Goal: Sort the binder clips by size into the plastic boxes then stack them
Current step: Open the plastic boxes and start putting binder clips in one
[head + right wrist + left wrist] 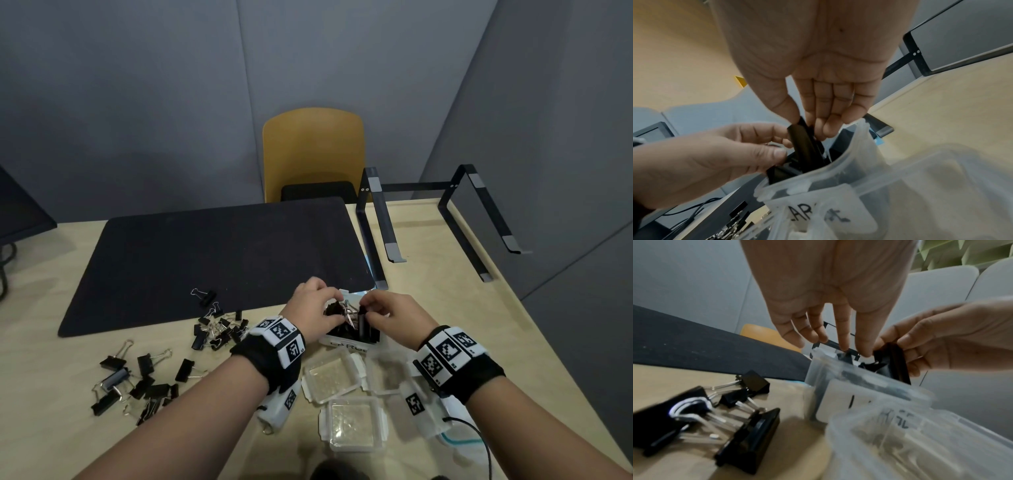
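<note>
A clear plastic box labelled LARGE (346, 345) stands at the near right corner of the black mat, with large black binder clips inside. My right hand (364, 306) pinches a large black clip (803, 142) upright at the box mouth between thumb and fingers. My left hand (334, 313) curls its thumb and fingers on another black clip (781, 172) inside the same box. Smaller loose clips (219, 330) lie in a pile left of the box, and bigger ones (137, 383) lie nearer the table's front left. Empty clear boxes (329, 377) (352, 425) sit under my wrists.
A black mat (212, 260) covers the middle of the wooden table. One clip (207, 297) lies on its near edge. A black laptop stand (380, 233) stands at the back right, a yellow chair (311, 150) behind the table, a dark monitor (20, 205) far left.
</note>
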